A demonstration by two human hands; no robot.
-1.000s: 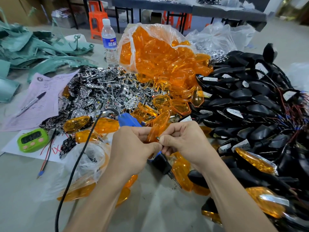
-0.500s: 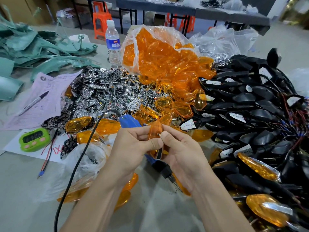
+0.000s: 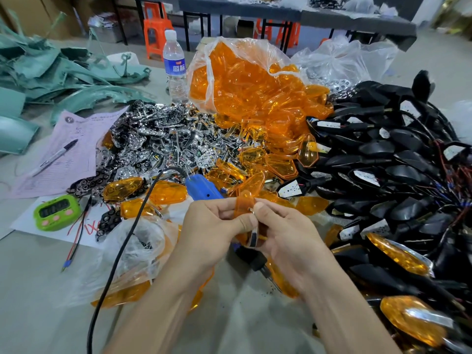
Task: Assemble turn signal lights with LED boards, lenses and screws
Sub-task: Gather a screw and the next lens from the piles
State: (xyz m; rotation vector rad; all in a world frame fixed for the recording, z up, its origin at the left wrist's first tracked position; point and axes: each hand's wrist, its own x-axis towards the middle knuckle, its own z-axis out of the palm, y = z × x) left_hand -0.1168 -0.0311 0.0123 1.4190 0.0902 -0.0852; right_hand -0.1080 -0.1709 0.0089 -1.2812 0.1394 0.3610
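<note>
Lens (image 3: 244, 206) of amber plastic sits at lower centre of the frame, held upright between both hands above the table. The left hand (image 3: 209, 226) pinches its left edge, thumb over the front and fingers curled behind. The right hand (image 3: 286, 233) closes thumb and forefinger on what looks like a small screw (image 3: 251, 210) at a hole near the lens's top. Its other fingers curl under a chrome strip (image 3: 253, 237) that shows below the lens. Whether that strip is already seated in the lens I cannot tell.

The lens looks light, thin-walled and stiff, with a glossy face that would slip under a loose pinch. It is best taken by its edges, as the left hand does, which keeps the face clear of smears and of squeezing that might crack it. The screw is tiny and easily dropped into the clutter, so it wants a fingertip pinch held close to the hole.

The blue driver (image 3: 201, 190) lies just above the hands, its cord running down to the lower left. A bag (image 3: 242, 80) of more lenses fills the upper centre, black housings (image 3: 396, 162) heap at right, and chrome reflectors (image 3: 163, 146) spread at centre left.
</note>
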